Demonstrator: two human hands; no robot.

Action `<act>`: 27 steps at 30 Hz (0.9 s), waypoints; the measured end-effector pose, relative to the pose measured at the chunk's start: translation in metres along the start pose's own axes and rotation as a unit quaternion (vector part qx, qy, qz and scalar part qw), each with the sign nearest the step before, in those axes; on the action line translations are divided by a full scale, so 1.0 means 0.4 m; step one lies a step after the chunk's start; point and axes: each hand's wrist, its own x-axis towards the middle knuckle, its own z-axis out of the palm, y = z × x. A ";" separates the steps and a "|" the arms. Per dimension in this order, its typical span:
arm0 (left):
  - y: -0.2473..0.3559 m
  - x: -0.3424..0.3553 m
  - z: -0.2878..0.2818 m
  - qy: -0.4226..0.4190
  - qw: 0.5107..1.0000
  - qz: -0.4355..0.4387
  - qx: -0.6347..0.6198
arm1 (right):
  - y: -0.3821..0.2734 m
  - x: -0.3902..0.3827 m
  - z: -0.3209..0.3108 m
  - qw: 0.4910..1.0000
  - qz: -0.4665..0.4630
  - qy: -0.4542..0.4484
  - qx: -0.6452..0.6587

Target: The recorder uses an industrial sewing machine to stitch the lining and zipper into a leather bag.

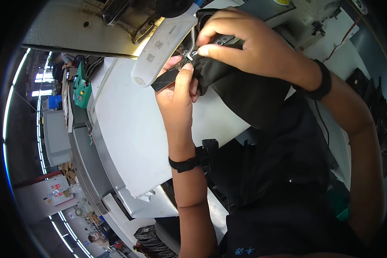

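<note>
At the top of the head view, a sewing machine (84, 32) stands with a whitish plastic guard (161, 49) slanting down from it. Beside the guard, my left hand (178, 84) is closed on dark cloth (241, 92), its thumb on top near a metal presser foot (189, 55). A dark strap-like end (164, 81) juts out from that hand. Over the cloth, my right hand (238, 45) has thumb and forefinger drawn together in a pinch by the foot. Whatever lies between those fingertips is too small to make out. The cloth drapes from the machine toward my lap.
A white tabletop (133, 133) stretches left of my left forearm. Beyond its edge is a green device (81, 88). Plaid cloth (152, 241) lies at the lower left, dark garments (385, 116) at the far right. Another person (93, 238) sits far off at lower left.
</note>
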 end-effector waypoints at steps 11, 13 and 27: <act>0.010 0.013 -0.055 -0.048 0.996 0.030 0.072 | -0.053 -0.092 -0.031 0.973 -0.016 0.006 -0.230; 0.008 0.016 -0.045 -0.049 0.996 0.010 0.071 | -0.036 -0.098 -0.041 0.975 -0.034 0.007 -0.221; 0.026 0.010 0.034 0.000 0.998 0.018 0.061 | 0.068 0.033 -0.032 0.992 -0.123 -0.006 -0.030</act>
